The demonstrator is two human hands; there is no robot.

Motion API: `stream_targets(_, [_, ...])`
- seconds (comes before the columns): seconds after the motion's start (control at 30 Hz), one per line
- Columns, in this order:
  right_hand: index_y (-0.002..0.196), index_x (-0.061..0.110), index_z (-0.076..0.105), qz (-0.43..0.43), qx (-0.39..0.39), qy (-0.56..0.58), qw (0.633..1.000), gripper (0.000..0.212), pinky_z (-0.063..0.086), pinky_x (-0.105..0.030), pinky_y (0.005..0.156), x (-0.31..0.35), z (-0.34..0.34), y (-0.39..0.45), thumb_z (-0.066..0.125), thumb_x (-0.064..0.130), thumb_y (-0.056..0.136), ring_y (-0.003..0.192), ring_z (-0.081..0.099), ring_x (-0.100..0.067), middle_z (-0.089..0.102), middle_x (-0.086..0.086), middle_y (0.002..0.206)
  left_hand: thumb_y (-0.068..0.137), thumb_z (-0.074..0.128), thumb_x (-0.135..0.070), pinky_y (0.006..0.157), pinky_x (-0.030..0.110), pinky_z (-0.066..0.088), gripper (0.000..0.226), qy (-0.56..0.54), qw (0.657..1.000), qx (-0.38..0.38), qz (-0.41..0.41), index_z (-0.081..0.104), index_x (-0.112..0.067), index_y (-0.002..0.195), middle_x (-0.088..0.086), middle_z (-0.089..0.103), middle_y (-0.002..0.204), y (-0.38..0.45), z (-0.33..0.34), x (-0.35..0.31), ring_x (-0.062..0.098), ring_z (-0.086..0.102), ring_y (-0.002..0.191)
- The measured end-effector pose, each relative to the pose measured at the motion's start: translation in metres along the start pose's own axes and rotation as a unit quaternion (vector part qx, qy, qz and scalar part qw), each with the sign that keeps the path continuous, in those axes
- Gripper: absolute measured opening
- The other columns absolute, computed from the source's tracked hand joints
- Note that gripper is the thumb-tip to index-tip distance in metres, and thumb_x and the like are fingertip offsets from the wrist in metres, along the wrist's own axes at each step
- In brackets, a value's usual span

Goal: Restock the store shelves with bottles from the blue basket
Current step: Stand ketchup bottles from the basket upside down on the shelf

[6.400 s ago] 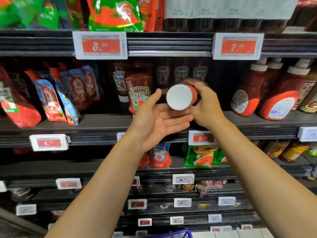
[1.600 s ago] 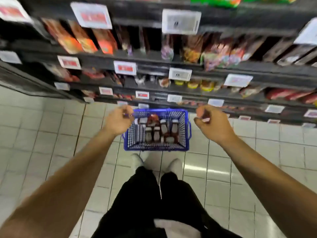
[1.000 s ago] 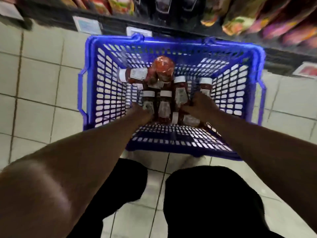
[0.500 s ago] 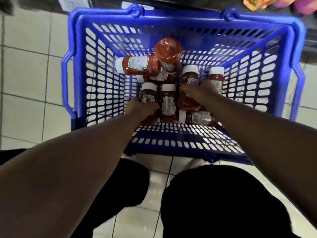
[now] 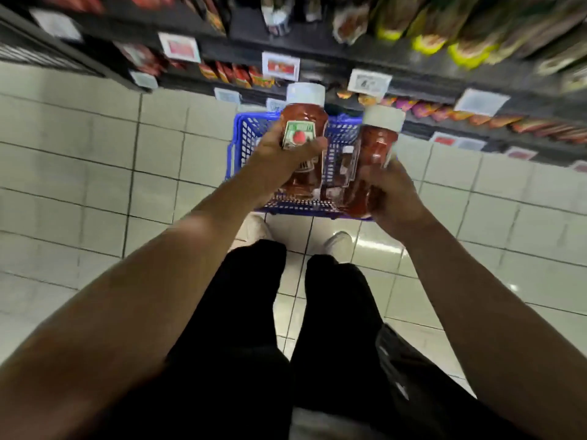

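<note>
Left hand [image 5: 279, 160] and right hand [image 5: 392, 193] each hold a ketchup bottle above the blue basket [image 5: 244, 138].

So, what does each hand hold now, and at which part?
The left hand holds a ketchup bottle around its middle, the thumb across the label. The right hand holds a second ketchup bottle around its lower body. Both white caps point up.

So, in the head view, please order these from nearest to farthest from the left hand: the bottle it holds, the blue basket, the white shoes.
From the left hand:
1. Held bottle, in its fingers.
2. Blue basket, just beyond, below.
3. White shoes, farther down, on the floor.
</note>
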State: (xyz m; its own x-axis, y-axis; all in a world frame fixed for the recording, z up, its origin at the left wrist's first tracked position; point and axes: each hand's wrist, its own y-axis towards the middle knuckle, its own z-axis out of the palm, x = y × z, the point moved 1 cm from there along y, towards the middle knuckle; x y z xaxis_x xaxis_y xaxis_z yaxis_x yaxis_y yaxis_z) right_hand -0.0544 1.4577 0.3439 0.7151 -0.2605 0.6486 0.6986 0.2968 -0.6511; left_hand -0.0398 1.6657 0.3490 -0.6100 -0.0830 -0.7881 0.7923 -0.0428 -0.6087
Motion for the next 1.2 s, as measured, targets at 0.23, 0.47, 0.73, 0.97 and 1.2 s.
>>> stream_targets(0.23, [0.147,-0.001,0.030,-0.167,0.066,-0.079,0.981,0.086,0.053,-0.061,0.093,0.177,0.089,-0.136,0.071,-0.004,0.072,0.106,0.063,-0.038,0.065,-0.022,0.119,0.071,0.086,-0.026,0.091,0.046,0.058,0.065,-0.001,0.990,0.020,0.143,0.057,-0.019,0.129,0.007,0.074,0.115,-0.132,0.034,-0.194,0.027,0.071,0.107])
stream_targets(0.47, [0.122,0.009,0.054,-0.261,0.128,-0.059,0.955,0.052,0.052,-0.074,0.076,0.311,0.151,-0.211,0.071,0.001,0.073,0.085,0.069,-0.040,0.070,-0.021,0.097,0.076,0.082,-0.032,0.078,0.028,0.057,0.047,-0.012,0.942,-0.018,0.335,0.063,-0.025,0.118,-0.003,0.076,0.103,-0.206,0.047,-0.357,0.012,0.072,0.094])
stream_targets(0.73, [0.143,0.007,0.036,-0.395,0.133,-0.086,0.905,0.076,0.060,-0.048,0.080,0.388,0.196,-0.238,0.070,0.002,0.075,0.097,0.072,-0.036,0.072,-0.014,0.109,0.076,0.081,-0.037,0.077,0.026,0.057,0.050,-0.002,0.900,0.015,0.436,0.062,-0.024,0.121,-0.003,0.076,0.102,-0.228,0.040,-0.462,0.012,0.072,0.094])
stream_targets(0.97, [0.134,-0.001,0.046,-0.457,0.061,-0.123,0.879,0.070,0.058,-0.035,0.081,0.445,0.240,-0.228,0.075,0.003,0.070,0.102,0.072,-0.033,0.072,-0.018,0.110,0.078,0.080,-0.038,0.079,0.027,0.056,0.052,0.038,0.865,0.098,0.490,0.061,-0.030,0.126,0.001,0.073,0.108,-0.207,0.011,-0.539,0.015,0.070,0.097])
stream_targets(1.2, [0.131,0.016,0.055,-0.436,0.006,-0.114,0.893,0.074,0.059,-0.038,0.077,0.474,0.261,-0.202,0.088,0.018,0.065,0.105,0.069,-0.037,0.070,-0.021,0.114,0.074,0.081,-0.050,0.083,0.032,0.060,0.049,0.106,0.867,0.120,0.472,0.058,-0.048,0.118,-0.008,0.073,0.115,-0.155,-0.008,-0.581,0.013,0.071,0.106])
